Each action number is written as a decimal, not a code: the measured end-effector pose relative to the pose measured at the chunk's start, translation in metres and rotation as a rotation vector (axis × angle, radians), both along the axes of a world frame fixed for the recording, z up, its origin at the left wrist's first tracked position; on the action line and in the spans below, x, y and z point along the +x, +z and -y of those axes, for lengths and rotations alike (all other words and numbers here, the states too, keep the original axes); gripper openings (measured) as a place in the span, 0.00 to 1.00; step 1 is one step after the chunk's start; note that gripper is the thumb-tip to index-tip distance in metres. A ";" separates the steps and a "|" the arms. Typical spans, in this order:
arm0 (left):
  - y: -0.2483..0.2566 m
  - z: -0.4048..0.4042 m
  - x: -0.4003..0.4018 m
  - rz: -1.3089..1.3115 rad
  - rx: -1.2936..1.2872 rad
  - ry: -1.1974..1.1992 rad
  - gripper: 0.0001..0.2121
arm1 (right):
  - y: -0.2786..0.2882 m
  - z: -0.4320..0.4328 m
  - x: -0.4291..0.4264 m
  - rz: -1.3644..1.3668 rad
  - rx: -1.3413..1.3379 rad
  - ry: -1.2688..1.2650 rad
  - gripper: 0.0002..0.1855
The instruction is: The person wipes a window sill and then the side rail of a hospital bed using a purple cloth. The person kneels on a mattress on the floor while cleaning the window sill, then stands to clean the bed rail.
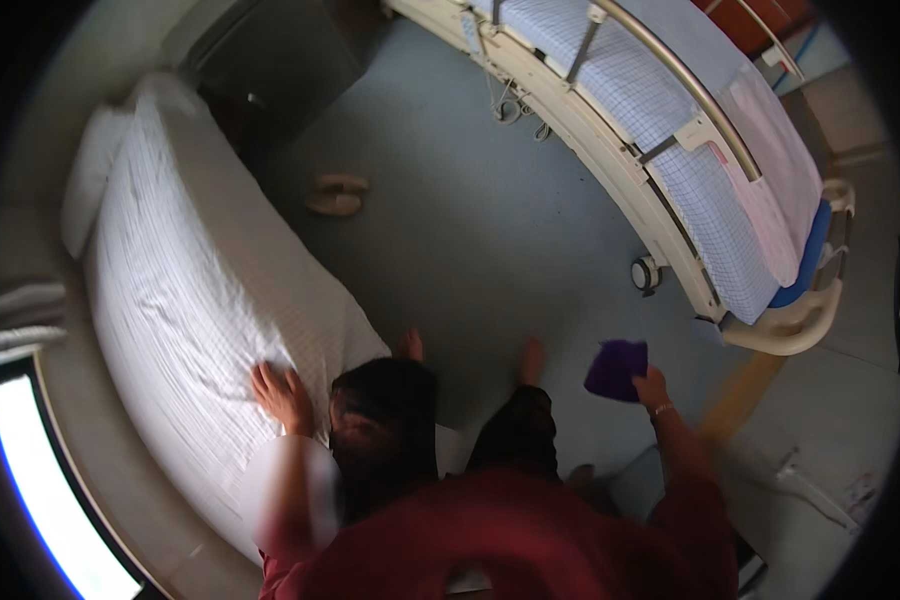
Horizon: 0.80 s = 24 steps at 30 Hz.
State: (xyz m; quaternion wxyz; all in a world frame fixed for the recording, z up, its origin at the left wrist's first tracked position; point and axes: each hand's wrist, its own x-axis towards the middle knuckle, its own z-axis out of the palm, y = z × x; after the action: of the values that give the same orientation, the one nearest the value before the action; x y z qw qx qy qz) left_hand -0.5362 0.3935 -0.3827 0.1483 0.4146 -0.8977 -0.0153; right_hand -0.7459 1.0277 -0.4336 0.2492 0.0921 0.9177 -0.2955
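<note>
A purple cloth point(616, 370) hangs from my right hand point(651, 390), which pinches it by one edge above the floor. My left hand point(285, 397) lies on the edge of a white sheet point(187, 330) with its fingers a little apart. That wrinkled sheet covers a long, low bed or couch at the left and drapes down its side. No object shows in the left hand, though its palm is hidden.
A hospital bed point(645, 202) with raised metal side rails point(690, 82) and a caster point(646, 276) stands at the upper right. Slippers point(338, 194) lie on the grey-blue floor point(465, 180). A dark grey cabinet point(277, 67) stands at the upper left. My bare feet point(532, 361) are on the floor.
</note>
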 end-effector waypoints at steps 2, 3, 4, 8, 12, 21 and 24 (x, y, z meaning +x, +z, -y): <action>0.013 -0.022 0.003 0.209 0.065 0.039 0.28 | -0.032 -0.045 0.029 0.112 0.054 -0.075 0.15; 0.010 -0.027 0.015 0.316 0.045 0.035 0.31 | -0.005 -0.035 0.029 0.210 0.014 -0.209 0.16; 0.014 -0.039 0.005 0.375 0.053 0.072 0.32 | -0.020 -0.059 0.049 0.195 -0.060 -0.338 0.15; 0.014 -0.060 -0.018 0.469 -0.030 0.200 0.34 | -0.020 -0.106 0.091 0.159 -0.008 -0.533 0.14; 0.007 -0.066 -0.017 0.441 -0.064 0.192 0.34 | 0.059 -0.092 0.011 -0.098 -0.070 -0.565 0.15; 0.030 -0.069 -0.033 0.401 0.059 0.174 0.35 | 0.239 0.026 -0.273 -1.141 0.452 0.116 0.16; 0.034 -0.064 -0.038 0.374 0.078 0.157 0.35 | 0.199 0.060 -0.344 -0.928 0.564 0.133 0.15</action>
State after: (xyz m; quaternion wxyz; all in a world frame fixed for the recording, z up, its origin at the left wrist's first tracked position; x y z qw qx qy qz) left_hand -0.5746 0.4576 -0.3486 -0.0363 0.4844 -0.8732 0.0389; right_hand -1.0896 0.9673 -0.2345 -0.1979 -0.0430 0.9788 -0.0313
